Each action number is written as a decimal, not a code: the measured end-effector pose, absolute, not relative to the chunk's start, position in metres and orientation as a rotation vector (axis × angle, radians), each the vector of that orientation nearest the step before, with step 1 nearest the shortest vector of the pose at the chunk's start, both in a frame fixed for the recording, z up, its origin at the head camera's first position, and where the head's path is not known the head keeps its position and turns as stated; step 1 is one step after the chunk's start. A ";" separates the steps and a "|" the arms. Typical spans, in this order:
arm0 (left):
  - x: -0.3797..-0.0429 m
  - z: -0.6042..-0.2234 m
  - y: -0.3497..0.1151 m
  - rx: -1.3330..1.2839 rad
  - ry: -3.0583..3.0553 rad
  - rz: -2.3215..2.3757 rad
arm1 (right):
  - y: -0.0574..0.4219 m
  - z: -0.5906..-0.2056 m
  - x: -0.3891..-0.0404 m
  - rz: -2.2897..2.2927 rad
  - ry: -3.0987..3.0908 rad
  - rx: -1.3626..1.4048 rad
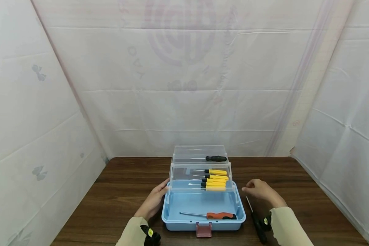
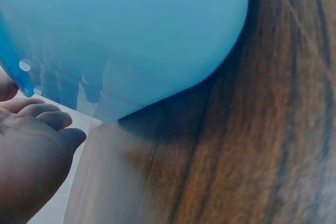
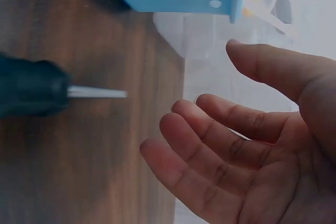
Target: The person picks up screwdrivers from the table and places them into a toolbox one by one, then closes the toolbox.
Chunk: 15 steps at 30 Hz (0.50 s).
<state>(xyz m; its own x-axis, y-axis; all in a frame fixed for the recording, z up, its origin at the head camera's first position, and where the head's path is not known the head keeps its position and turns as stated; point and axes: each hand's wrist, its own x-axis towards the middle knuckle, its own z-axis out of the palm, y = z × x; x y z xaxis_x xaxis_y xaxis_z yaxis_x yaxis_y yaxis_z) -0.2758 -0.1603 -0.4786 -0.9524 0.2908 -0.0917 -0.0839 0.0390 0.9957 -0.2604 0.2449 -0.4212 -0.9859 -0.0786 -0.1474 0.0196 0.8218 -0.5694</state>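
A light blue toolbox with a reddish clasp stands open on the table, its clear trays raised at the back. Several yellow-handled screwdrivers lie in the lower tray, and a black-handled screwdriver in the upper one. An orange-and-black screwdriver lies in the box's base. At the box's left rear side is my left hand, fingers loosely bent at the rim. My right hand hovers right of the box with nothing in its fingers, beyond another black-handled screwdriver.
The dark wooden table extends on both sides of the box. White sheeting hangs behind it and along both sides. A dark camera band sits on the left wrist.
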 end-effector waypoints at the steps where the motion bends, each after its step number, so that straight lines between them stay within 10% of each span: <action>1: -0.276 -0.479 -0.160 0.208 2.051 1.996 | 0.245 -0.423 -0.259 -0.881 2.835 -0.049; 15: -0.276 -0.480 -0.160 0.205 2.058 1.996 | 0.249 -0.446 -0.239 -0.989 2.695 0.046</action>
